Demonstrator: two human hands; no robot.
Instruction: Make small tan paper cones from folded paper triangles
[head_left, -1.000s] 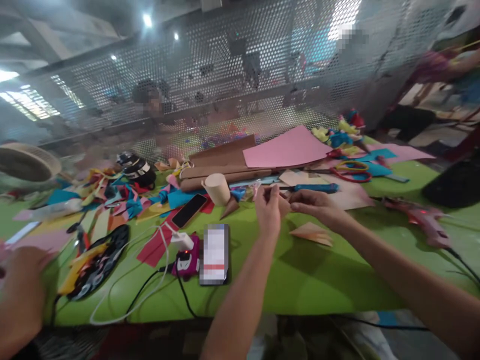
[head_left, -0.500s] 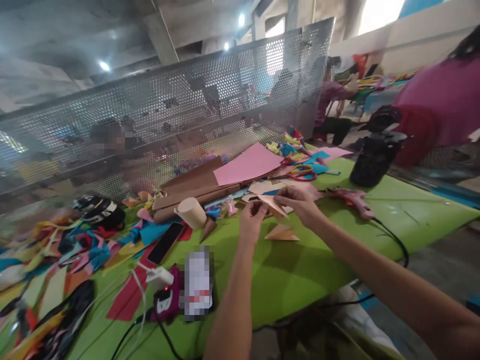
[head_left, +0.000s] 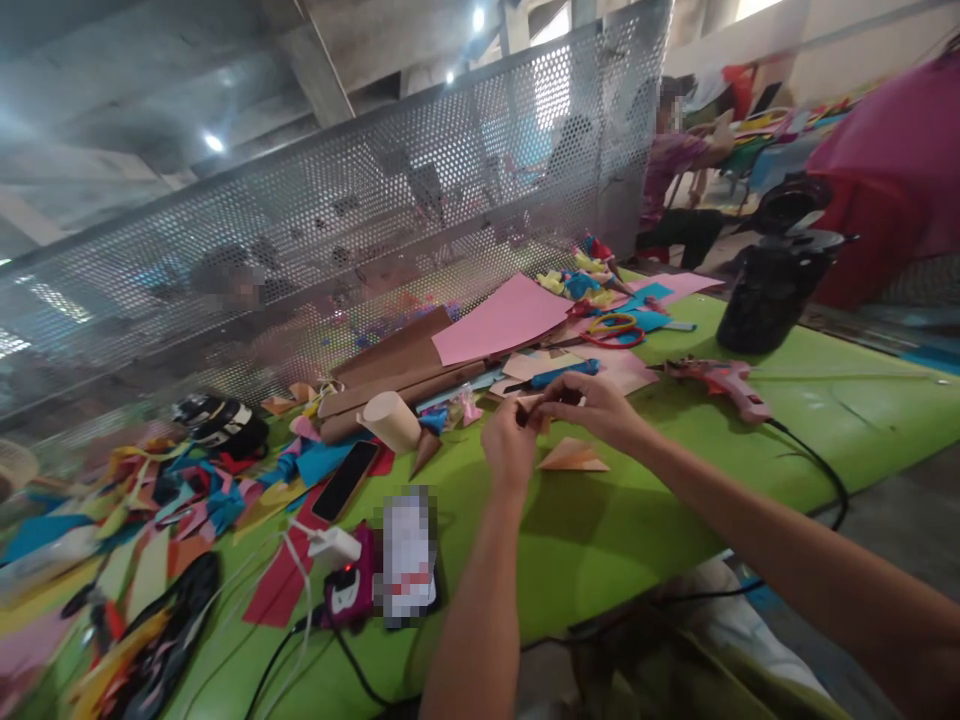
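My left hand (head_left: 512, 435) and my right hand (head_left: 589, 405) meet above the green table (head_left: 585, 560). Both are closed on one small piece of peach paper (head_left: 531, 402), mostly hidden behind the fingers. Just below my right hand, a folded peach paper triangle (head_left: 574, 457) lies on the table. Behind the hands are a blue-handled tool (head_left: 559, 374) and flat peach paper sheets (head_left: 626, 370). To the right rests a pink glue gun (head_left: 724, 383) with its black cord.
A perforated metal panel (head_left: 420, 190) stands along the back. Scissors (head_left: 619, 330), a pink sheet (head_left: 502, 318), a paper roll (head_left: 391, 421), a black bottle (head_left: 776, 275), two phones (head_left: 346, 482) and a power strip (head_left: 351, 590) surround the hands. Colourful scraps (head_left: 202, 490) cover the left.
The peach paper was spread flat between my fingertips; now my hands are closer together and it is folded or gathered, largely hidden. The camera view has shifted slightly.
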